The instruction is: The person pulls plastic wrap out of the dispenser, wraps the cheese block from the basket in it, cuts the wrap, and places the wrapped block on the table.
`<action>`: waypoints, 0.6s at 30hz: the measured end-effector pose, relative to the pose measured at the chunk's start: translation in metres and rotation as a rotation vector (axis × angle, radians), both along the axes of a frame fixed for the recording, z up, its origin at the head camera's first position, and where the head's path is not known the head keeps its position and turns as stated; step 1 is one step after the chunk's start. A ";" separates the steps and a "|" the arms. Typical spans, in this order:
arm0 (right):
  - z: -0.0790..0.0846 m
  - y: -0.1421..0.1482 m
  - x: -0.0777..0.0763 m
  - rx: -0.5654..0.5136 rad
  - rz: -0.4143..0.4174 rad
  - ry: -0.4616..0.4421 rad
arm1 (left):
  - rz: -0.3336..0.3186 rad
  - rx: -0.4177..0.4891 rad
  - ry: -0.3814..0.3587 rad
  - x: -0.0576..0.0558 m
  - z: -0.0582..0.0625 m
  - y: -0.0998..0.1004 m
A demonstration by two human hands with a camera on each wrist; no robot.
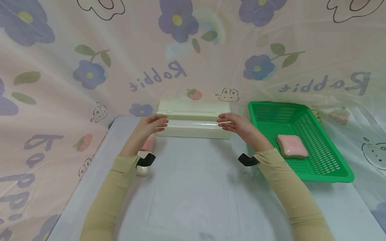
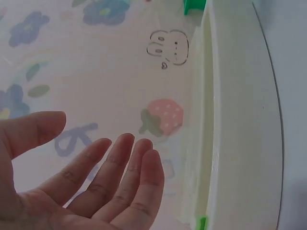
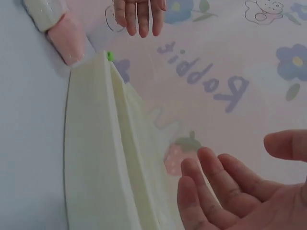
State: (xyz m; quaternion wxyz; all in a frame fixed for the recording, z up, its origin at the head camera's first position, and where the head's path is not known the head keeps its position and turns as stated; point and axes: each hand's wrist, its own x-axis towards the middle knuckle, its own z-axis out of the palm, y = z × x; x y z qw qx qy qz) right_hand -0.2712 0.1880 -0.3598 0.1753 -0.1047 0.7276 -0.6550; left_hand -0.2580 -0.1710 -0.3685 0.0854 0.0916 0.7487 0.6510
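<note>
A long cream cling film dispenser box (image 1: pixel 193 132) stands at the back of the table with its lid raised, and a shiny roll (image 1: pixel 193 123) lies inside. Over its left end hovers my left hand (image 1: pixel 148 128), fingers relaxed and holding nothing. My right hand (image 1: pixel 240 128) mirrors it over the right end, also bare, palm facing inward. In the left wrist view, the loosely spread left fingers (image 2: pixel 120 177) are beside the box's raised side. The right wrist view has the right fingers (image 3: pixel 218 187) apart from one another near the box.
Left of the box lie a shiny pink block (image 3: pixel 68 39) and a white block (image 1: pixel 143 170), partly behind the left wrist. A green perforated basket (image 1: pixel 346 175) on the right holds a pink-topped sponge (image 1: pixel 292 146). A printed curtain (image 1: pixel 211 73) hangs behind the table.
</note>
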 end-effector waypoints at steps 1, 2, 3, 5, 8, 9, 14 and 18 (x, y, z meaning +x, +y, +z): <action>0.002 0.003 -0.002 0.010 0.004 0.004 | -0.001 0.003 -0.009 -0.003 0.000 -0.001; 0.003 0.007 -0.004 0.014 0.006 0.005 | 0.000 0.012 -0.021 -0.007 0.000 -0.001; 0.004 0.010 -0.006 0.023 0.007 0.008 | -0.002 0.016 -0.033 -0.011 -0.001 -0.002; 0.005 0.014 -0.009 0.049 0.004 0.011 | -0.003 0.009 -0.056 -0.017 -0.002 -0.002; 0.003 0.020 -0.016 0.078 -0.007 0.012 | 0.009 0.013 -0.081 -0.027 -0.006 -0.002; 0.001 0.022 -0.018 0.091 -0.016 0.012 | 0.012 0.008 -0.083 -0.029 -0.007 -0.002; -0.010 0.027 -0.032 0.152 -0.059 0.012 | 0.028 -0.006 -0.086 -0.042 -0.012 -0.001; -0.018 0.028 -0.043 0.234 -0.079 0.048 | 0.018 0.033 -0.089 -0.052 -0.015 0.000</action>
